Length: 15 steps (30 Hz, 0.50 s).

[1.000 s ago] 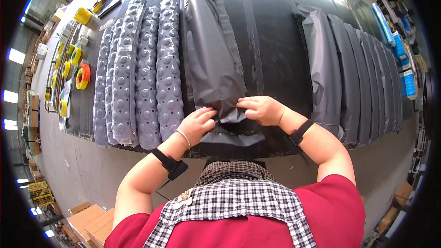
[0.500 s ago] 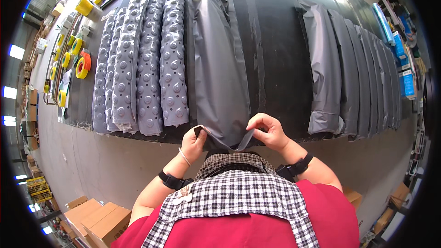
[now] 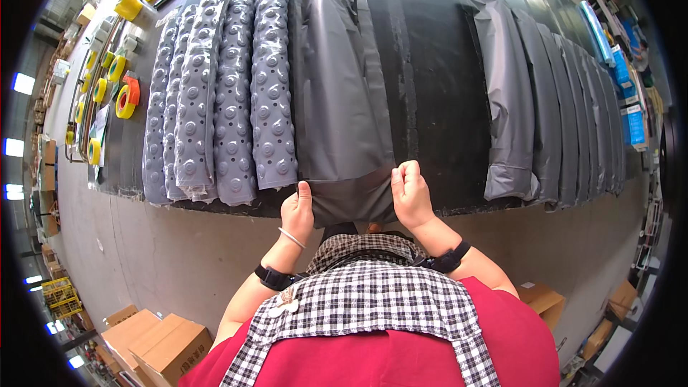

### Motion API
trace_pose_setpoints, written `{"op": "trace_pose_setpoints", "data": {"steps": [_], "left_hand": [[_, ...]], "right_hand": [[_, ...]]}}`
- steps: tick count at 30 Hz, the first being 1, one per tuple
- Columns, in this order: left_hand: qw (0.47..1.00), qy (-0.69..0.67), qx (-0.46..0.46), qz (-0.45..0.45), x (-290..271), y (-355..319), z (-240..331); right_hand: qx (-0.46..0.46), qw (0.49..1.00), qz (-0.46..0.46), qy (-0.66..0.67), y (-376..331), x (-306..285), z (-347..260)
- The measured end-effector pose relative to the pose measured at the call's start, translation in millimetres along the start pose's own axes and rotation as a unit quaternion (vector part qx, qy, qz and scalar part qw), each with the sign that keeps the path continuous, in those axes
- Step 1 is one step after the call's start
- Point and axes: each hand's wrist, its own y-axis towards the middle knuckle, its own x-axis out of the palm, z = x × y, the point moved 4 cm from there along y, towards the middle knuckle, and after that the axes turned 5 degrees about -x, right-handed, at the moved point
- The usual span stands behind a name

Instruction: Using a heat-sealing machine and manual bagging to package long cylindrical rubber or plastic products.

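Observation:
A long grey plastic bag (image 3: 340, 115) lies lengthwise before me on the black table, bulging around something hidden inside. Its near end hangs past the table's front edge. My left hand (image 3: 297, 211) pinches the left corner of that end, thumb upward. At the opposite corner my right hand (image 3: 412, 199) is closed on the plastic, so the end is stretched flat between both hands. Just left of the bag lie several rolled grey bath mats (image 3: 272, 93) with round bumps, in clear wrap.
Several filled grey bags (image 3: 510, 100) lie side by side on the right of the black table (image 3: 441, 86). Rolls of yellow tape (image 3: 127, 99) stand along its left end. Cardboard boxes (image 3: 161, 344) sit on the floor behind me at left. Blue boxes (image 3: 633, 125) are beyond the right end.
Both hands have moved away from me, the right one most. The bag's near end, earlier sagging open in a loop, is now pulled taut and folded flat between them.

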Motion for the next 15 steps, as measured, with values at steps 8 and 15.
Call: {"op": "trace_pose_setpoints", "data": {"steps": [8, 15], "left_hand": [[0.958, 0.283, 0.004, 0.032, 6, 16, -10], [0.919, 0.392, -0.022, -0.033, 13, 19, 0]], "right_hand": [[0.075, 0.988, -0.089, -0.105, 1, 16, 14], [0.08, 0.986, -0.113, -0.092, 5, 20, 20]]}}
